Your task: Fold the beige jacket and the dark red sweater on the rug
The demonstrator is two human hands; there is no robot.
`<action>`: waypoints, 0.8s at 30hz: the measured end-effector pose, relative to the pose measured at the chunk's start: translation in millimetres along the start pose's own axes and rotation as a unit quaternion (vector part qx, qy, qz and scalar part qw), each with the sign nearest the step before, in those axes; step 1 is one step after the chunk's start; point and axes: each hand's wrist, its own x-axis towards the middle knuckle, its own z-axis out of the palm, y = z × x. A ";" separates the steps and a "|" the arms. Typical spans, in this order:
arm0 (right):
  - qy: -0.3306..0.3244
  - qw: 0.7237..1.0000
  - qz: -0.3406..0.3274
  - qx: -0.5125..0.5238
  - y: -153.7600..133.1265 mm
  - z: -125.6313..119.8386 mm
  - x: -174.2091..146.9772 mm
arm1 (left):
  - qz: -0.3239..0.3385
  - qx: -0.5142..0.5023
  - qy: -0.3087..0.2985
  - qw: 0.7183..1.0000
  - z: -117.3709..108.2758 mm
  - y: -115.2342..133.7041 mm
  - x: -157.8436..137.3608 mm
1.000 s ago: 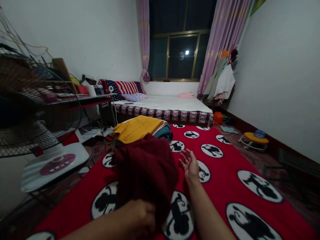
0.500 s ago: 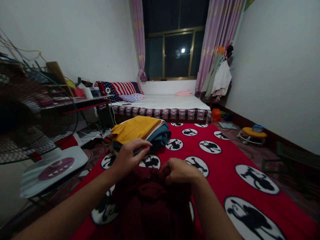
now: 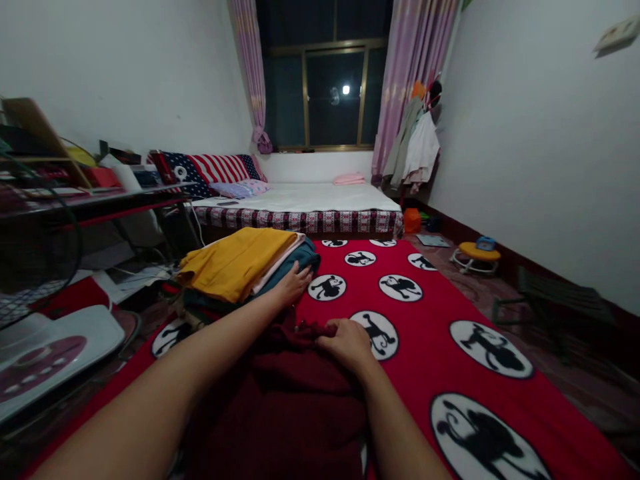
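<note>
A dark maroon garment [image 3: 280, 400] lies spread in front of me on the red blanket [image 3: 400, 373] with its monkey-print circles. My right hand [image 3: 349, 341] pinches the far edge of that garment, thumb and fingers closed on the cloth. Reaching past it, my left hand [image 3: 293, 284] rests with fingers stretched out against the stack's near right side, by a teal folded cloth [image 3: 305, 259]. On top of the stack sits a yellow folded garment [image 3: 240, 260], with a pale layer beneath it. My left forearm covers part of the maroon garment.
Beyond the blanket stands a bed [image 3: 300, 200] with pillows. A cluttered desk [image 3: 115, 197], a white plastic seat [image 3: 75, 333] and a fan guard [image 3: 40, 267] are on the left. To the right are a yellow stool [image 3: 477, 252] and a dark folding stool [image 3: 560, 300].
My left hand has moved forward and opened against the folded stack. The right hand keeps its pinch on the maroon garment, which now lies flatter. The view has turned right.
</note>
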 end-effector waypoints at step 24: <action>0.125 0.944 -0.007 0.306 23.1 15.6 11.8 | -0.214 -0.435 0.137 0.864 -84.9 94.6 -139.7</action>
